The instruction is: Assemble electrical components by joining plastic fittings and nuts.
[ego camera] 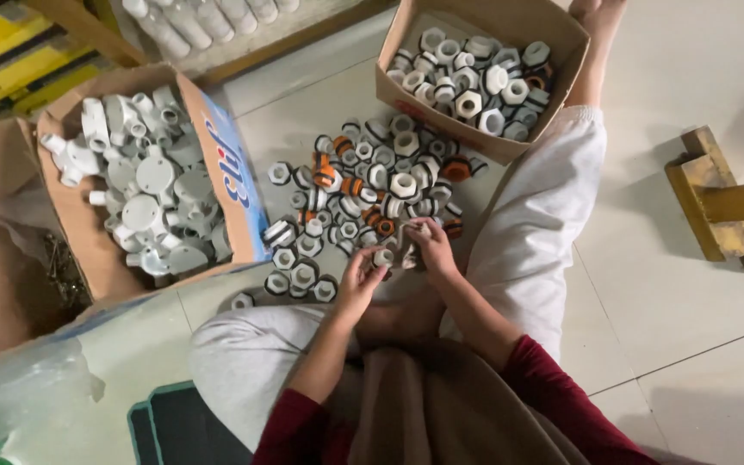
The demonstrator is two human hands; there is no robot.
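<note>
I sit on a tiled floor with a pile of small white hexagonal plastic fittings (363, 185), some with orange or black rings, spread in front of me. My left hand (360, 277) pinches one white fitting (383, 257) at the near edge of the pile. My right hand (431, 244) is closed around another small fitting right beside it, fingertips almost touching the left hand's piece. Both sleeves are dark red.
A cardboard box (553, 34) at the far right holds several assembled white fittings. Another cardboard box (217, 138) at the left holds larger white round junction parts. A wooden stand foot (716, 202) lies at the right. Clear plastic bag (19, 387) at lower left.
</note>
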